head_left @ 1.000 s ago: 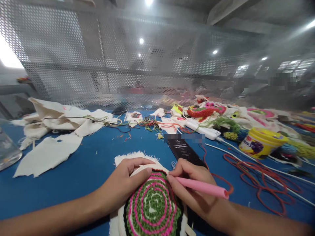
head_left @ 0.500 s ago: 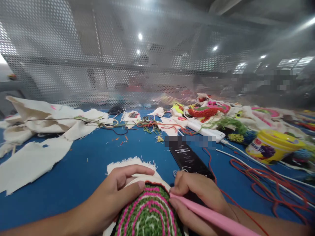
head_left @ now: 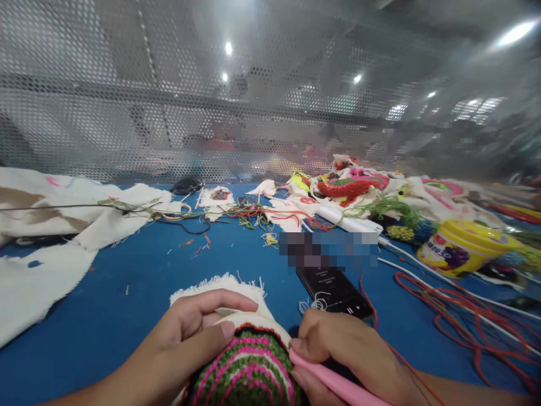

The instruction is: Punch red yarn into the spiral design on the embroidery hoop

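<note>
Centrally, embroidery hoop [head_left: 247, 322] with pink-and-green looped yarn work [head_left: 245, 369], steadied by left hand [head_left: 186, 338], fingers curled over its rim. Right hand [head_left: 350, 352], just right of hoop, closed around pink punch needle [head_left: 333, 383], tip at the yarn. Beyond hoop, to the right: lidded yellow tub [head_left: 459, 248], contents hidden. Dark phone [head_left: 333, 290] just behind hoop. Blue table [head_left: 127, 270]; perforated metal screen [head_left: 169, 101] behind.

Lettering on the yellow tub [head_left: 460, 254] and phone [head_left: 333, 287] is unreadable.
</note>
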A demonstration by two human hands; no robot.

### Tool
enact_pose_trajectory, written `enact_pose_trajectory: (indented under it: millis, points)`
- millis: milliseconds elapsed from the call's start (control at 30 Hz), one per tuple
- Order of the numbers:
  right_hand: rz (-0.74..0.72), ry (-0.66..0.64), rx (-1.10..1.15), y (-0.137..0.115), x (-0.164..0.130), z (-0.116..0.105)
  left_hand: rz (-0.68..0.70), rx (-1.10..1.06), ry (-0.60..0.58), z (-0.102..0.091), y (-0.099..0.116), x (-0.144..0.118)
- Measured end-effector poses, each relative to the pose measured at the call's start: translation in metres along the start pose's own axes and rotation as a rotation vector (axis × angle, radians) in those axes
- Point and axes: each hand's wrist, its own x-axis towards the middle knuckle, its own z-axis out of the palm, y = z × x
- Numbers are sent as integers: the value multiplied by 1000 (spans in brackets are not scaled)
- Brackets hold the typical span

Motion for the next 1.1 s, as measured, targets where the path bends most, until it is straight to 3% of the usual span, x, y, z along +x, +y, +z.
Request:
enact_pose_trajectory:
  millis: [200,300,433,600,800,933,1100]
  points:
    - [-40,-38,-55,0,4,-4,15,239,-108,-4,12,0]
    - [-43,-85,-71,0,8,-6,7,253,-133,-6,15,1]
    - [49,-88,-36,-1,10,-7,5,242,-93,-3,12,2]
    - [142,-86,60,-2,5,-8,60,380,-40,6,11,0]
    - [91,-34,49,-3,5,-13,87,439,18,5,9,-1]
    - [86,3,42,-5,2,-13,77,420,-29,5,8,-1]
    - [143,78,3,-11,-6,-13,65,456,26,3,5,-2]
